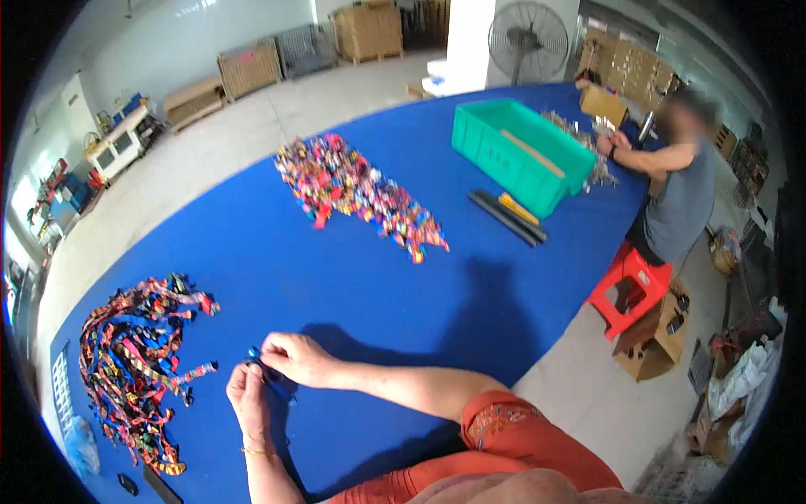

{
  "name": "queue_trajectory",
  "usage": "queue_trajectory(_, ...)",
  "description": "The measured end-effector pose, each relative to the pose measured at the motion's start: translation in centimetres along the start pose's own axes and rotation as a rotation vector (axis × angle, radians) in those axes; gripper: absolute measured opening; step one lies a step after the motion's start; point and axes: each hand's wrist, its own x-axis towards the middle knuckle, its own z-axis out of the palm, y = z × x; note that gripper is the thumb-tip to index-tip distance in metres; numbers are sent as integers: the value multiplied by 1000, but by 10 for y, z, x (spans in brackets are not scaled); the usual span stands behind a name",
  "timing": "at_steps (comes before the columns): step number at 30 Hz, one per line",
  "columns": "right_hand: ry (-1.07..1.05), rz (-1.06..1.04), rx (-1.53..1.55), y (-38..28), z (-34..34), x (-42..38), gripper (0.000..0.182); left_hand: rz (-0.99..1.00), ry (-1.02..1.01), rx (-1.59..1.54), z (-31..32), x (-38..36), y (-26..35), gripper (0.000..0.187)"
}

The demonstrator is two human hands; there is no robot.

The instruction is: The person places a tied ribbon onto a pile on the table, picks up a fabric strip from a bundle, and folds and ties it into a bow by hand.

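Close together over the blue table (336, 294), both my hands pinch one small dark-blue strap (255, 353). My left hand (246, 391) has its fingertips closed on the lower side of it. From the right, my right hand (295, 359) grips the other side between thumb and fingers. The strap's finer details are too small to make out. Left of my hands lies a loose heap of long patterned straps (130, 344) in many colours. Farther up the table spreads a long pile of short, bundled colourful straps (348, 185).
A green plastic crate (495, 160) stands at the far right, with dark bars (504, 217) and a yellow object (518, 207) beside it. Another person (680, 176) works behind it near a red stool (631, 290). A clear bag (81, 445) lies at the left edge.
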Motion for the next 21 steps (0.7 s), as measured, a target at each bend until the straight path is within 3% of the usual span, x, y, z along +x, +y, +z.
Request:
queue_trajectory(7, 155, -16, 130, 6, -1, 4, 18, -6, 20, -211, 2, 7, -5, 22)
queue_trajectory(11, 97, 113, 409, -6, -3, 3, 15, -94, 60, -336, 11, 5, 4, 22)
queue_trajectory(14, 93, 91, 376, -4, -5, 2, 14, -65, 77, -371, 17, 5, 9, 21)
queue_trajectory(15, 80, 120, 237, 0, -4, 4, 13, -81, 37, -395, 15, 4, 12, 19)
queue_trajectory(19, -15, 49, 232, 0, -7, 6, 16, -132, 109, -377, 11, 1, 8, 17)
queue_trajectory(20, 119, -89, 45, -2, -9, 7, 22, -149, 50, -398, 7, 1, 8, 16)
queue_trajectory(21, 147, -213, 118, -19, -21, 8, 27, -166, -9, -420, 2, 1, 8, 16)
